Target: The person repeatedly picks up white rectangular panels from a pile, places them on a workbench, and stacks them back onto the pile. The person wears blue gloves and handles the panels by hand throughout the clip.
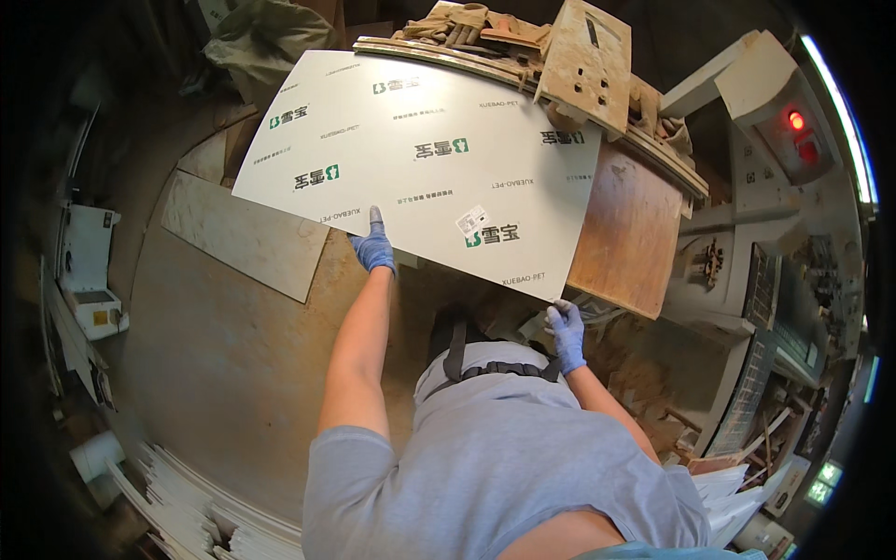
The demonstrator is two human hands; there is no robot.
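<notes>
Pale grey, a flat board [247, 233] lies left of the white panel [392, 177], which stretches forward from the left hand [375, 250], whose grip is clamped on the panel's near edge, thumb on top. At the panel's near right corner is the right hand [567, 336]; whether that grip is closed on it I cannot tell. A brown wooden counter [627, 233] shows beyond the panel's right edge.

Place: a workshop
Board [392, 168]: big, white, on a work table [625, 233]
Machine [761, 103]: red light [796, 119] glowing
Floor [233, 327]: brown, dirty
White sheets [177, 499]: in a pile
</notes>
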